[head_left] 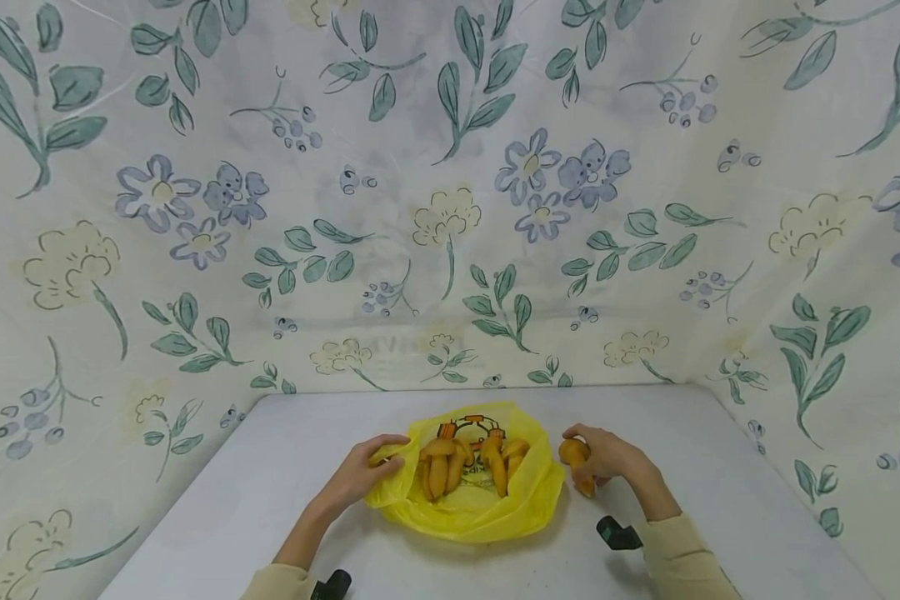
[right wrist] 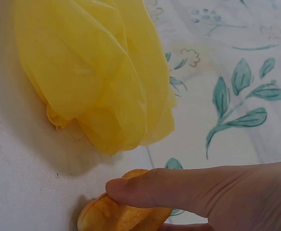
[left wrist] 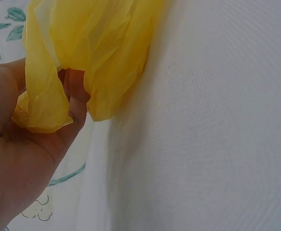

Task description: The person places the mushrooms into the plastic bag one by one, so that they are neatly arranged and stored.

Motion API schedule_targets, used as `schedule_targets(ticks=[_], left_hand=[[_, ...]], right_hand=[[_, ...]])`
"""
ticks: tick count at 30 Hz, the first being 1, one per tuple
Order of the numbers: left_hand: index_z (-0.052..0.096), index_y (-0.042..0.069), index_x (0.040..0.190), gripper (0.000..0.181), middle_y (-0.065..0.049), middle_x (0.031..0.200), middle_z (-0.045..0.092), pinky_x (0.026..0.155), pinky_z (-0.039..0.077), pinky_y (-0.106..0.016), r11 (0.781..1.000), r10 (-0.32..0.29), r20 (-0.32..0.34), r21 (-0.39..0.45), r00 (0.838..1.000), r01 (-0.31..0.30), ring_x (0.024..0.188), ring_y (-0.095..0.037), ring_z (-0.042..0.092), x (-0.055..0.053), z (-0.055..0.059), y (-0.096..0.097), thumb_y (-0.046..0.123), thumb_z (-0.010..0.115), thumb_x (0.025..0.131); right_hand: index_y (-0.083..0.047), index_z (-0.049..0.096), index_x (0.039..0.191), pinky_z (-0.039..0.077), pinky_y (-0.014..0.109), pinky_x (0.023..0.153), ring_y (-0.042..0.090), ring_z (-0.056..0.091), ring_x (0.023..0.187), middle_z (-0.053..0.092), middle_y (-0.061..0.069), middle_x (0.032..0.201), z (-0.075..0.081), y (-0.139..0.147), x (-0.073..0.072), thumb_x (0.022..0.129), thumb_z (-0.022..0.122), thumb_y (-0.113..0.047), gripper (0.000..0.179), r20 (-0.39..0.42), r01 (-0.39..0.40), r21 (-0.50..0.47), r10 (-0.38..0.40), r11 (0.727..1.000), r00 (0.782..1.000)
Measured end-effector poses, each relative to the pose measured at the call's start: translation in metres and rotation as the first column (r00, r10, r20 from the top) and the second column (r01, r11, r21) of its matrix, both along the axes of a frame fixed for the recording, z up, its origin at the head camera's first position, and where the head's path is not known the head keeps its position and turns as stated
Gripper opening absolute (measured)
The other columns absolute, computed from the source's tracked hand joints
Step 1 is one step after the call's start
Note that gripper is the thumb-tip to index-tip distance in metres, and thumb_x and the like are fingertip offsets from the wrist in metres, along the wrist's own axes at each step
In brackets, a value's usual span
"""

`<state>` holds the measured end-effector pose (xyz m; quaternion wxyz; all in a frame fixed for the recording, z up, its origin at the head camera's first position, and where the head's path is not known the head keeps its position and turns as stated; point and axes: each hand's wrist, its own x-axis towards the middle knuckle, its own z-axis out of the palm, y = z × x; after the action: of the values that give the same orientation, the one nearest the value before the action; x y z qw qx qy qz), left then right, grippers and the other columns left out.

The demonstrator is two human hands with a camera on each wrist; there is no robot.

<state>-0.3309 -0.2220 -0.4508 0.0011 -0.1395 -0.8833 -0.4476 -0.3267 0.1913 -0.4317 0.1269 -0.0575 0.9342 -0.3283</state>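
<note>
A yellow plastic bag (head_left: 487, 523) lies with its mouth spread wide on the white table. Inside it are several orange-brown mushrooms (head_left: 437, 473), stems toward me, over a dark printed logo. At the bag's left edge, my left hand (head_left: 354, 477) pinches a fold of the plastic between thumb and fingers; the left wrist view shows the crumpled bag (left wrist: 102, 43) in that grip. Just right of the bag, my right hand (head_left: 615, 458) holds another mushroom (head_left: 574, 452), its cap away from me. In the right wrist view, the thumb presses on the mushroom (right wrist: 107, 214), close to the table.
The white table (head_left: 217, 517) stretches out on both sides of the bag. Behind and beside it hangs a floral-patterned curtain (head_left: 390, 275). A black wrist device (head_left: 618, 533) sits by the right forearm, and another black device (head_left: 333, 585) by the left.
</note>
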Motion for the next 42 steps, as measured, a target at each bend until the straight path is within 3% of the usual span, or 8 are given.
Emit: schedule_targets(ticks=[22, 32, 42], left_hand=[[0.063, 0.017, 0.129, 0.035, -0.012, 0.142, 0.056, 0.112, 0.034, -0.057, 1.0, 0.007, 0.007, 0.014, 1.0, -0.007, 0.136, -0.034, 0.045, 0.002, 0.002, 0.001, 0.024, 0.064, 0.094], [0.062, 0.02, 0.129, 0.035, -0.011, 0.144, 0.054, 0.113, 0.032, -0.057, 1.0, 0.024, 0.008, -0.007, 1.0, -0.024, 0.138, -0.034, 0.043, -0.001, 0.0, -0.001, 0.026, 0.065, 0.095], [0.061, 0.019, 0.131, 0.037, -0.012, 0.145, 0.053, 0.111, 0.036, -0.053, 1.0, 0.024, 0.014, -0.011, 1.0, -0.024, 0.133, -0.031, 0.047, -0.001, 0.002, -0.001, 0.027, 0.064, 0.095]], right_hand=[[-0.008, 0.051, 0.135, 0.058, 0.032, 0.069, 0.022, 0.056, 0.085, 0.061, 0.014, 0.12, 0.01, 0.002, 0.003, 0.079, 0.078, -0.005, 0.063, -0.058, 0.002, 0.003, -0.001, 1.0, 0.998], [-0.006, 0.049, 0.136, 0.057, 0.032, 0.068, 0.022, 0.057, 0.088, 0.06, 0.016, 0.12, 0.026, 0.001, 0.007, 0.08, 0.078, -0.007, 0.064, -0.121, -0.006, 0.005, 0.007, 1.0, 0.993], [-0.008, 0.05, 0.135, 0.056, 0.031, 0.068, 0.021, 0.057, 0.082, 0.059, 0.017, 0.116, 0.033, -0.001, 0.011, 0.08, 0.078, -0.011, 0.062, -0.143, 0.012, -0.006, -0.012, 1.0, 0.99]])
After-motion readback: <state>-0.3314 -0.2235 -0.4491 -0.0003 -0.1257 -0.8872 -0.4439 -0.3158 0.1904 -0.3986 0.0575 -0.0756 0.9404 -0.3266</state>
